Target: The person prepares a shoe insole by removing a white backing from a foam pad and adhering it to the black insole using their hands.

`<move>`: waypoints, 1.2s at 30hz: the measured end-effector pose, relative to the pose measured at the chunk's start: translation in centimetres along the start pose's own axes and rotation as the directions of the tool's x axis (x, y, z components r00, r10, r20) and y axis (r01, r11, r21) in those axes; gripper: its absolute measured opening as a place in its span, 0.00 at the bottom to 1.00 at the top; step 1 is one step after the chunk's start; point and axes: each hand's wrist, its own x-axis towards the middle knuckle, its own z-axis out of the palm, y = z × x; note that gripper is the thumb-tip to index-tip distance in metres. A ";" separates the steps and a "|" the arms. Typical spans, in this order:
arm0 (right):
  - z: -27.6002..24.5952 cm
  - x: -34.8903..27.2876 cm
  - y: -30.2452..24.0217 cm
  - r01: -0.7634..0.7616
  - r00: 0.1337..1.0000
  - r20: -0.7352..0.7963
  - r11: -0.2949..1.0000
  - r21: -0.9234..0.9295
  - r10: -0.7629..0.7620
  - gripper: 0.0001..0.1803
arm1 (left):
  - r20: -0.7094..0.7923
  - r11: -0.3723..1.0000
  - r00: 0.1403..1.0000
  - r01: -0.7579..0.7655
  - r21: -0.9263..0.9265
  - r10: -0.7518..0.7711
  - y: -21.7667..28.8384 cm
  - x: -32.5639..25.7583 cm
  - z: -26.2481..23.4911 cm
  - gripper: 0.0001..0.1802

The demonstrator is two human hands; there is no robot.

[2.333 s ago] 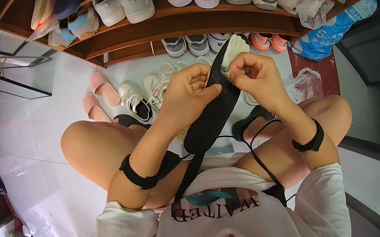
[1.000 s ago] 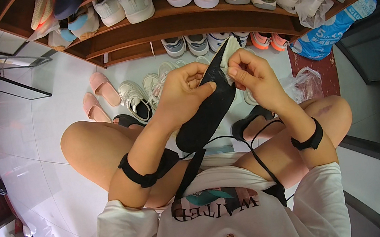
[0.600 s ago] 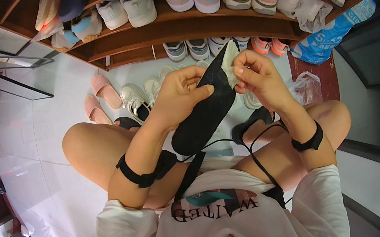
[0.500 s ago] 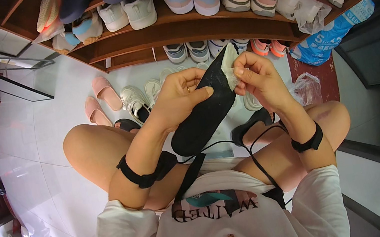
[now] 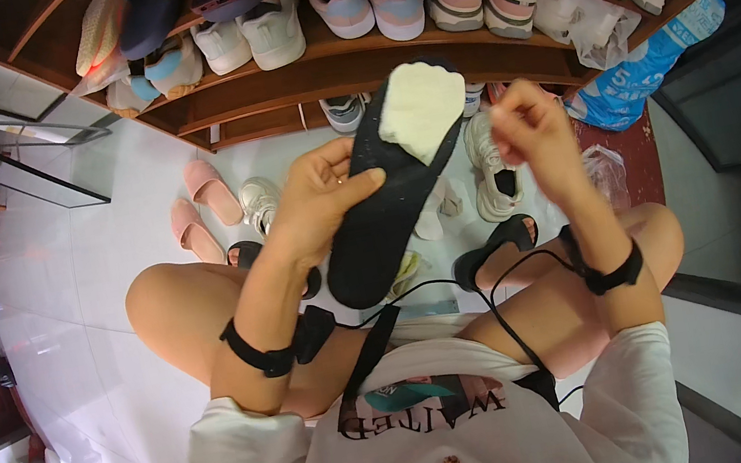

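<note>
The left hand (image 5: pixel 320 199) grips a black insole (image 5: pixel 386 209) with a pale patch (image 5: pixel 418 109) at its toe. The right hand (image 5: pixel 530 126), at 3 o'clock, is pinched shut on nothing visible. The patch seems to be the step in hand; pressing it flat likely comes next.

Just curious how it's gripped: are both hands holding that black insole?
No, only the left hand grips the black insole; the right hand is raised beside it, apart from it.

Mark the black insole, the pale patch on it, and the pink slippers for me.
black insole (image 5: pixel 378 220), head view, on its dark middle.
pale patch (image 5: pixel 418 109), head view, centre of the cream pad at the insole's far end.
pink slippers (image 5: pixel 209 188), head view, strap of the farther slipper.
</note>
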 end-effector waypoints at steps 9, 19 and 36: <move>2.9 -0.9 0.6 0.162 0.981 -0.044 0.919 -0.359 -0.191 0.12 | -0.071 0.989 0.994 -0.073 0.126 0.082 -0.9 0.1 1.0 0.10; 3.1 -0.7 0.7 0.244 0.960 -0.059 0.921 -0.305 -0.274 0.09 | -0.039 0.984 0.997 -0.066 0.164 0.073 -1.8 0.2 1.6 0.12; 3.6 -1.7 -0.8 0.477 0.877 0.195 0.739 -0.475 -0.440 0.06 | 0.150 0.672 0.888 -0.430 0.603 0.434 -1.5 0.1 3.1 0.13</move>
